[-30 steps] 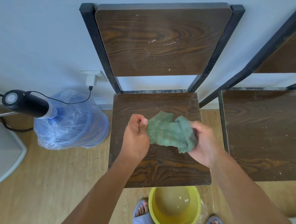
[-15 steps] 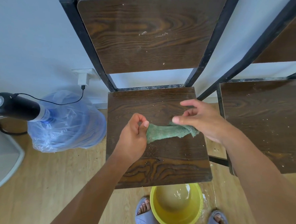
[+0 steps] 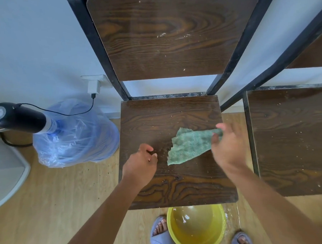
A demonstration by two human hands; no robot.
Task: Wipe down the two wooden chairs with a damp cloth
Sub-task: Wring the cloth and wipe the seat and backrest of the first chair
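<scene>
A dark wooden chair (image 3: 171,192) with a black metal frame stands straight in front of me, dusty specks across its seat and backrest. A second wooden chair (image 3: 292,143) stands to its right, also speckled. A green cloth (image 3: 189,146) hangs spread over the first seat, pinched at its right corner by my right hand (image 3: 226,148). My left hand (image 3: 142,164) hovers over the seat left of the cloth, fingers loosely curled, holding nothing.
A yellow basin (image 3: 197,230) with water sits on the floor under the seat's front edge, between my sandalled feet. A large blue water jug (image 3: 75,133) in plastic wrap, with a black pump and charger cable, stands left of the chair. The white wall is right behind.
My left hand let go of the cloth and drew slightly down and left. My right hand carried the cloth to the right, and it now hangs unfolded from that hand alone.
</scene>
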